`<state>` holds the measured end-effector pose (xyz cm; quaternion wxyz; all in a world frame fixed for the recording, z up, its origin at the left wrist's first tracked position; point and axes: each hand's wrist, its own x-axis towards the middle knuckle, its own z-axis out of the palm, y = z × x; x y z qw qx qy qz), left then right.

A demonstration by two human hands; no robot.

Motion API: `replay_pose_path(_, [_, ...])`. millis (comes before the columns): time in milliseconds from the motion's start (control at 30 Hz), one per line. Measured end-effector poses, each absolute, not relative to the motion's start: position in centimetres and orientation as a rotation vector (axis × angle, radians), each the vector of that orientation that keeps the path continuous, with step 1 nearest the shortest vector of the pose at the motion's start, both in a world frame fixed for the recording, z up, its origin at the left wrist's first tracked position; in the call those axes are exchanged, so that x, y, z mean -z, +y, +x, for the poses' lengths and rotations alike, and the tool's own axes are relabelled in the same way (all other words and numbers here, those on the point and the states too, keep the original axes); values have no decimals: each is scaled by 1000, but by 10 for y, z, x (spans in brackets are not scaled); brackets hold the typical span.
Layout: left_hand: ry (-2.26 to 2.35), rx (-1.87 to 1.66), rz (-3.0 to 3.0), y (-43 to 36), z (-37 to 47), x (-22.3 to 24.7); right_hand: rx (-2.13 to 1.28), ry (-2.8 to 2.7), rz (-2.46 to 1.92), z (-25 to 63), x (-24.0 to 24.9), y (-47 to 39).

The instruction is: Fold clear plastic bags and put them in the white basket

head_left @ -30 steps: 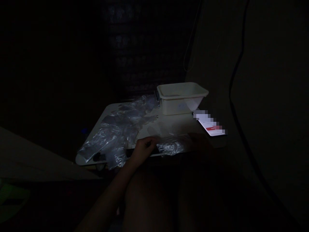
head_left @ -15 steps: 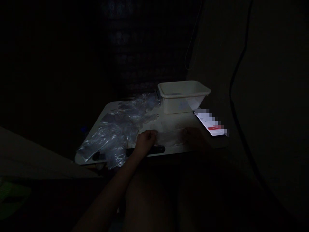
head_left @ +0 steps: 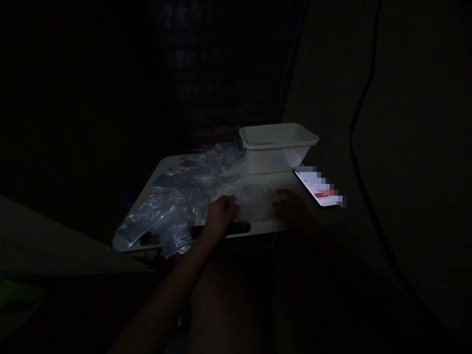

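Note:
In dim light, my left hand (head_left: 221, 212) is closed at the left edge of a thin clear plastic piece (head_left: 254, 202) lying on a white folding table (head_left: 271, 227). Whether this piece is a bag or a glove I cannot tell. My right hand (head_left: 293, 207) rests at its right edge, with the fingers apart and touching the plastic; much of that hand is lost in shadow. Left of my left hand spreads a crumpled heap of clear plastic pieces (head_left: 167, 199), some hanging over the table's front edge.
A white plastic tub (head_left: 273, 160) stands at the back of the table. To its front right lies a phone (head_left: 317, 189) with a lit screen. A dark cable (head_left: 354, 132) runs down the right wall. Dark slots are cut along the table's front edge.
The plastic between my hands has gone from a narrow stretched strip to a wider, flatter spread. My right hand's fingers have moved slightly left and apart. My left hand stays nearly in place.

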<state>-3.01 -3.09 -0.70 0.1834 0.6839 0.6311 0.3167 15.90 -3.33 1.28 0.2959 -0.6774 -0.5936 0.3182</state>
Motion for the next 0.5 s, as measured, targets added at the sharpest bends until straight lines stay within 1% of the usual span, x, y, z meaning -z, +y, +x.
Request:
replay_pose_path(167, [1756, -1003, 1970, -34, -36, 5, -800, -1611, -1800, 161, -11, -33])
replay_pose_path(267, [1748, -1011, 2142, -37, -36, 1, -746, -1630, -1818, 163, -9, -33])
replay_pose_path(333, [1620, -914, 2356, -37, -32, -2, -723, -1647, -1806, 163, -7, -31])
replay_pose_path(433, [1368, -624, 2619, -35, -21, -3, -713, -1667, -1795, 164, -4, -28])
replay_pose_path(500, [1375, -425, 2674, -33, -16, 0, -705, -1672, -1799, 165, -3, -27])
